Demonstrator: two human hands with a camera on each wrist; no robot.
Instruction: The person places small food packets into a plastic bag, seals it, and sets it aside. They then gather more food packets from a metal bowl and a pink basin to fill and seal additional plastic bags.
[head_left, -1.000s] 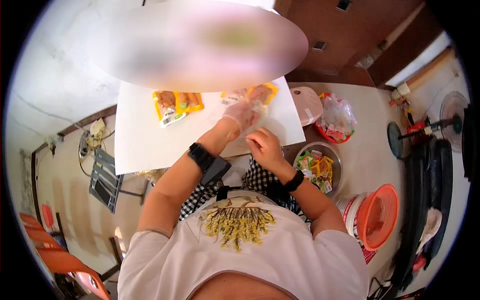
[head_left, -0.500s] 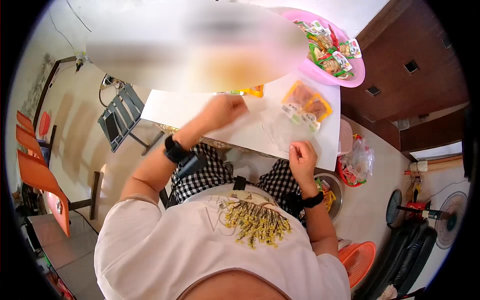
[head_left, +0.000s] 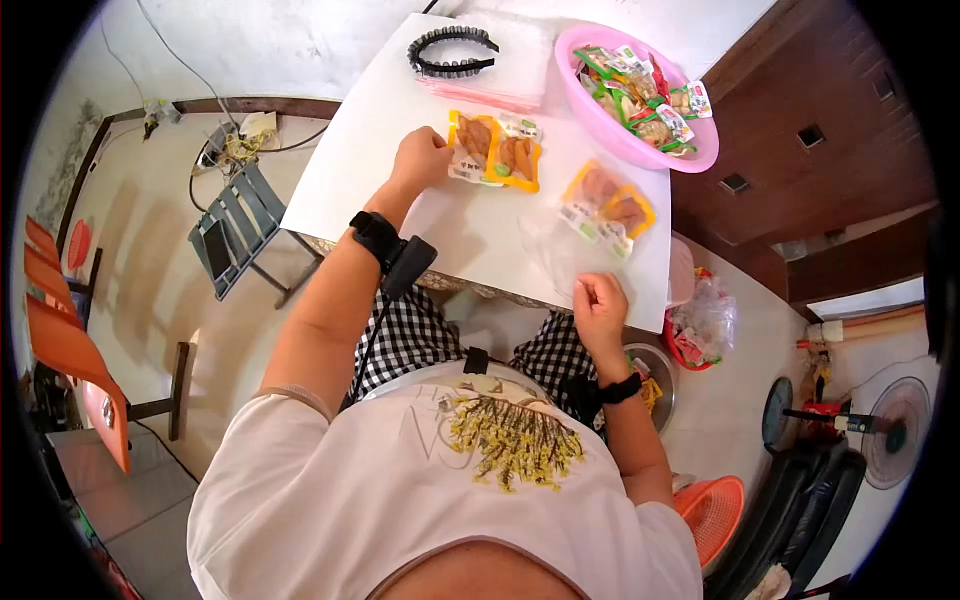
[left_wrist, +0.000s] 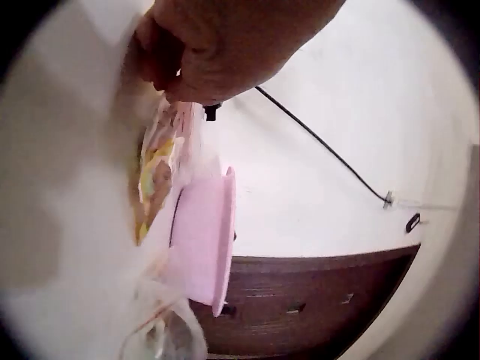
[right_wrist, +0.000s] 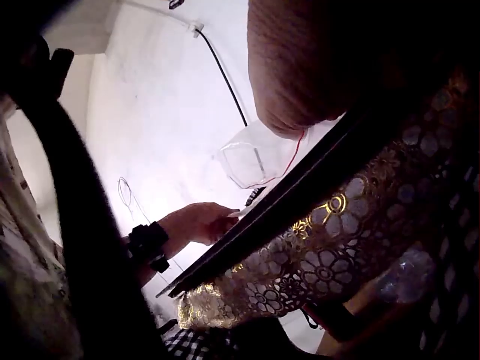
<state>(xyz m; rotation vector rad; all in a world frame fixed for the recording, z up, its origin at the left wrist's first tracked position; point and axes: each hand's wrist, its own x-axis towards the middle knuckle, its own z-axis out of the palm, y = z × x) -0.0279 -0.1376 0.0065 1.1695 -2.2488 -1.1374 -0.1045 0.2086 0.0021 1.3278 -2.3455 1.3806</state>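
Observation:
In the head view my left hand (head_left: 425,158) is at the left edge of two yellow-edged food packets (head_left: 515,158) showing brown pieces inside, its fingers pinching that edge. The left wrist view has the curled fingers close above the packets (left_wrist: 156,180). My right hand (head_left: 602,312), near the table's front edge, pinches the mouth of a clear plastic bag (head_left: 550,245). Inside this bag lie two more yellow-edged packets (head_left: 625,210). From the right wrist, the bag (right_wrist: 259,154) shows a red line along its mouth.
On the white table (head_left: 400,240) are a stack of clear bags (head_left: 515,75) and a black hair band (head_left: 450,68). A pink basin (head_left: 595,125) of packets stands at the back right. Below the table's right side are a metal bowl (head_left: 668,405) and a red basket (head_left: 690,350).
My left hand has come out of the clear bag by the packets at right and moved left to the other packets. My right hand stays at the bag's mouth. The head view has turned.

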